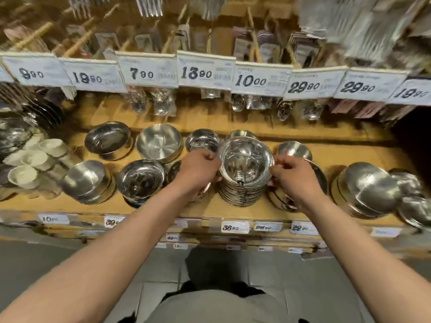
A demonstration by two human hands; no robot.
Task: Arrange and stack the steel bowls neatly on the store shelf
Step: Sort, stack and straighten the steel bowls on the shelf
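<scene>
Two hands, left [198, 170] & right [294, 177], fingers clamped on shiny nested steel bowl stack [245, 180], mid shelf [233, 209].

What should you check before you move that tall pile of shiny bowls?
1. Left hand grips the tall stack of nested steel bowls: ok.
2. Right hand grips its other side: ok.
3. Stack straight: ok, rims look even.
4. Stack base resting on the wooden shelf: ok.
5. Room beside it: not ok, the leaning steel plates crowd the right.
6. Fingers under the bottom bowl: cannot tell.
</scene>
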